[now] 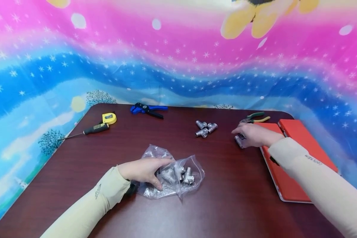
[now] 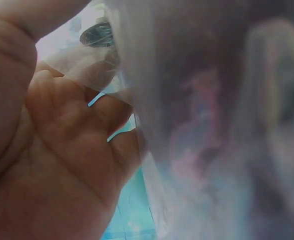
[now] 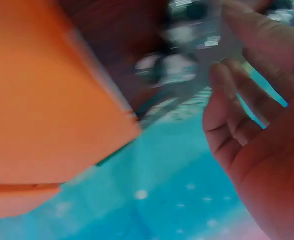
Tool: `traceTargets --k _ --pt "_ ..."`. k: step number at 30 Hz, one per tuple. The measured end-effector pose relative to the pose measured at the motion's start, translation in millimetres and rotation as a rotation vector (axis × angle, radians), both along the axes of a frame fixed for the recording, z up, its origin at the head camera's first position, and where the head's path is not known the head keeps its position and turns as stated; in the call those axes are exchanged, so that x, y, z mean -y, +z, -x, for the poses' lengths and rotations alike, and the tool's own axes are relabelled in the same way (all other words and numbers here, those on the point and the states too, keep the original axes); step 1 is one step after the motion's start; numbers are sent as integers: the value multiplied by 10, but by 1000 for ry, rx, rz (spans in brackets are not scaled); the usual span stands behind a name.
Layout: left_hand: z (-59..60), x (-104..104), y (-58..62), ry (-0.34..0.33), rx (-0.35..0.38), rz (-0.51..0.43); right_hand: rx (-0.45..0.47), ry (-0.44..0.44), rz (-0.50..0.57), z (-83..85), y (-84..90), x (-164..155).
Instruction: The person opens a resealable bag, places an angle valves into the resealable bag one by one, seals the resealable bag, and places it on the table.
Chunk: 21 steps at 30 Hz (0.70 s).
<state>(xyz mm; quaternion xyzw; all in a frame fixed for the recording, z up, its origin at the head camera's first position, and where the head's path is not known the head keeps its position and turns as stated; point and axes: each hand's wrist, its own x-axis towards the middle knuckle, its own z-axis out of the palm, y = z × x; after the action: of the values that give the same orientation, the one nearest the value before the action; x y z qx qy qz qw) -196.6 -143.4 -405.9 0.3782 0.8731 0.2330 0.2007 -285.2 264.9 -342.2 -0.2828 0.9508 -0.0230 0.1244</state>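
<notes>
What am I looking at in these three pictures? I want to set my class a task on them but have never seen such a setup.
A person wears three cameras: one on the head, one on each wrist. The head view shows a dark red-brown wooden table. The left hand grips a crumpled clear plastic bag of silver metal pipe fittings. The right hand rests on one silver metal fitting, beside a flat red case. A small pile of silver fittings lies between. The wrist views are blurred close-ups of each palm.

bg: starry pink/blue cloth [image 1: 178,66] | dark wood table [image 1: 232,198] (glossy)
</notes>
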Motion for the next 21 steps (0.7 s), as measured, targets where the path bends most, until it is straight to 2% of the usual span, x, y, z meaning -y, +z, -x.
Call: traceTargets --k 3,9,14,18,21 --pt "1 -1 -5 -10 1 4 59 -18 -45 83 -56 -112" --pt "35 3 15 -19 -49 11 24 -33 -41 119 -99 -113" --pt "32 5 5 -27 -54 13 56 -85 -25 130 -114 -84" --pt "30 16 -16 -24 -45 3 94 -96 15 80 -140 -92" --pt "17 10 -27 -25 -38 7 103 -94 88 -38 -164 -121"
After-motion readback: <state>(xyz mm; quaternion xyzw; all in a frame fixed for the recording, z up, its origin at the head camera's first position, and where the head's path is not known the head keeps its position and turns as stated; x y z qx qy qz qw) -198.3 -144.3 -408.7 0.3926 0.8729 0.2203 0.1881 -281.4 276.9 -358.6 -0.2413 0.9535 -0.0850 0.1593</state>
